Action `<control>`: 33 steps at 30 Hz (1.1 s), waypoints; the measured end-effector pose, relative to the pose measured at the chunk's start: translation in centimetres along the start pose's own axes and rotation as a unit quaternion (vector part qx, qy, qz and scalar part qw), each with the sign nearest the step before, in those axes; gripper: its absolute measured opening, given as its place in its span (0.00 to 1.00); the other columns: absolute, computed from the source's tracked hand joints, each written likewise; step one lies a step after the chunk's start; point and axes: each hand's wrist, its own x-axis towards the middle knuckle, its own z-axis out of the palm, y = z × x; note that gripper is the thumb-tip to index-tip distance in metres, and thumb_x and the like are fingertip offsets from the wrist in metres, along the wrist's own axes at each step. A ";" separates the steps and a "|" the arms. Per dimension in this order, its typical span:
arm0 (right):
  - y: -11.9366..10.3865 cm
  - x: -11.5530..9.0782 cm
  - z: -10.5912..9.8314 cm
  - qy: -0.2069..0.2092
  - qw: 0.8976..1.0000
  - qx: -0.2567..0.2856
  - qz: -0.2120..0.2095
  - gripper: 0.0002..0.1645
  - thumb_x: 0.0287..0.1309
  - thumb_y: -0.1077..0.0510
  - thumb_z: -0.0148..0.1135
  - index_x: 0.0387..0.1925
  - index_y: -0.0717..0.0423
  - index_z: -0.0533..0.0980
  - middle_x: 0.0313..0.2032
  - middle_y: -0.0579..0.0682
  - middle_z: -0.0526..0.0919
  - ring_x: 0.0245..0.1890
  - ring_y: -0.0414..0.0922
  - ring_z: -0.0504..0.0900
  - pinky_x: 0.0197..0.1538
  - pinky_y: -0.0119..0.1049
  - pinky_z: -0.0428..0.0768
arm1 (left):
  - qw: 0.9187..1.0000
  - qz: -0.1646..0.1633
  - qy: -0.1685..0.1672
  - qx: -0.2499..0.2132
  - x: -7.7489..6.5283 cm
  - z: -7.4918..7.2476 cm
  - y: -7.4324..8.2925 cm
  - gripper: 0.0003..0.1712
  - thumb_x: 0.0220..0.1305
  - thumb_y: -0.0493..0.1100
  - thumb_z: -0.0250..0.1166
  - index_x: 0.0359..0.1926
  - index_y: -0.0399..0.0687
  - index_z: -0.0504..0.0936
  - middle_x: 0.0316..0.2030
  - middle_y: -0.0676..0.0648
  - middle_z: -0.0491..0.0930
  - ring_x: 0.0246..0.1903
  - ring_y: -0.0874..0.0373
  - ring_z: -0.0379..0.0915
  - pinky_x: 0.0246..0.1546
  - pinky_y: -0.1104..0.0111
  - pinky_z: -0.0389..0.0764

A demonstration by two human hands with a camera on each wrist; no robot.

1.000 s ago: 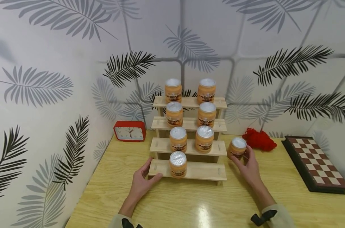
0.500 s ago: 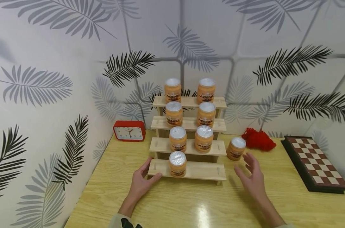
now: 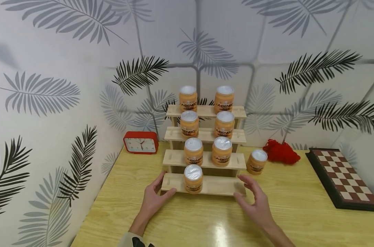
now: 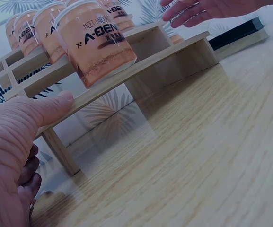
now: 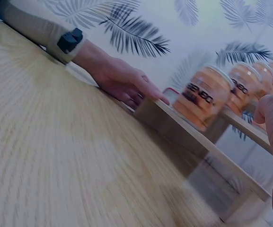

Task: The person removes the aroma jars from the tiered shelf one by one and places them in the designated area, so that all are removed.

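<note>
The left hand (image 3: 153, 198) had its fingers clamped on a four-tiered pale wooden rack (image 3: 221, 184), seemingly to steady it, a silver-topped cylindrical orange jar (image 3: 193, 181) right of them, while the right hand (image 3: 255, 205), fingers apart, hung near the opposite end.

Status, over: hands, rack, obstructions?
Left hand grips wooden rack; right hand at its right end, not gripping. Seven jars on rack, eighth jar on table. No obstruction visible.

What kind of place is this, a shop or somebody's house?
Maybe a room at home, though the jars on the wooden rack look shop-like: there's a leafy-patterned wall, a red clock and a checkered board.
</note>
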 end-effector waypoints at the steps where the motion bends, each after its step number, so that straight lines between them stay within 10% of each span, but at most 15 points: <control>1: -0.2 0.0 0.4 -0.009 1.000 0.001 -0.005 0.38 0.56 0.75 0.72 0.68 0.64 0.73 0.63 0.62 0.80 0.66 0.39 0.76 0.65 0.27 0.73 | 1.000 -0.001 0.001 0.000 0.0 0.1 0.0 0.49 0.63 0.40 0.77 0.79 0.37 0.62 0.77 0.39 0.63 0.75 0.48 0.60 0.73 0.48 0.62; 11: -1.3 0.8 3.7 -0.093 0.995 0.019 0.025 0.43 0.59 0.64 0.76 0.73 0.60 0.69 0.68 0.60 0.76 0.66 0.58 0.76 0.66 0.34 0.76 | 1.000 -0.006 0.001 0.000 0.0 0.1 0.2 0.49 0.63 0.41 0.78 0.79 0.38 0.62 0.76 0.42 0.64 0.75 0.49 0.60 0.73 0.48 0.62; 19: -1.5 1.9 6.1 -0.137 0.988 0.034 0.058 0.48 0.59 0.57 0.78 0.77 0.57 0.65 0.70 0.60 0.75 0.69 0.59 0.74 0.67 0.54 0.76 | 1.000 -0.009 0.003 -0.002 0.1 0.1 0.1 0.49 0.63 0.40 0.78 0.79 0.39 0.63 0.76 0.43 0.65 0.75 0.49 0.61 0.73 0.48 0.62; 33: -2.2 3.9 9.7 -0.156 0.982 0.076 0.074 0.51 0.56 0.52 0.81 0.76 0.50 0.65 0.68 0.48 0.77 0.68 0.49 0.76 0.69 0.53 0.74 | 1.000 -0.005 0.004 0.006 0.0 0.1 0.3 0.49 0.63 0.40 0.77 0.79 0.37 0.62 0.76 0.41 0.65 0.74 0.47 0.62 0.72 0.48 0.64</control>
